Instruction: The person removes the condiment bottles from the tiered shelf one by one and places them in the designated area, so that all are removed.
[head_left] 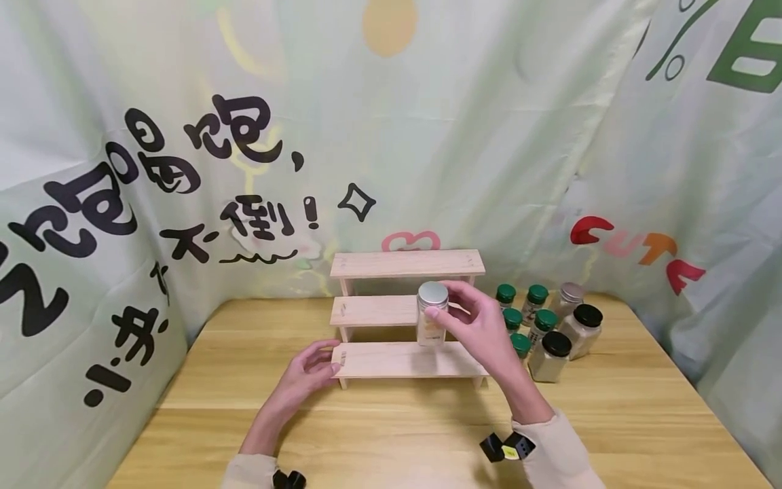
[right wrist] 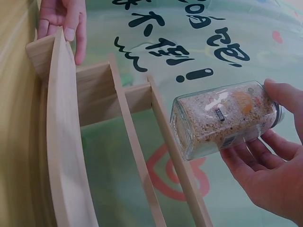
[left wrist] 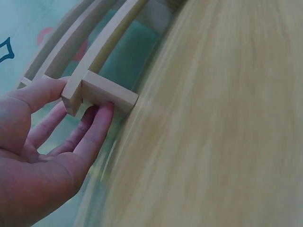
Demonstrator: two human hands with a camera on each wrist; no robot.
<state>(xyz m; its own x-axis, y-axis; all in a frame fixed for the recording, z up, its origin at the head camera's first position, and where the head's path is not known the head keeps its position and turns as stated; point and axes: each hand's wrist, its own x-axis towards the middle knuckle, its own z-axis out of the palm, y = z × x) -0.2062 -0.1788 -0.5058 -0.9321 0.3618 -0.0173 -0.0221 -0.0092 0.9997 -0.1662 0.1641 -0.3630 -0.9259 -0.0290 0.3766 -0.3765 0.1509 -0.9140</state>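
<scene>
R hand [head_left: 482, 322] grips spice jar [head_left: 432, 314] over stepped wood shelf [head_left: 406, 358]; L hand [head_left: 311, 370], fingers straight, steadies its end. Wood counter [head_left: 391, 428], printed cloth backdrop [head_left: 183, 136].

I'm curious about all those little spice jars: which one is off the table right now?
The silver-lidded jar that the right hand holds above the wooden rack's lowest step; the other jars stand on the table beside the rack.

Both arms wear pale beige long sleeves with ribbed cuffs ending at the wrists. Beside the right sleeve [head_left: 559, 455] cuff sits a small black device with a yellow patch; another black device sits beside the left sleeve [head_left: 247, 472] cuff.
</scene>
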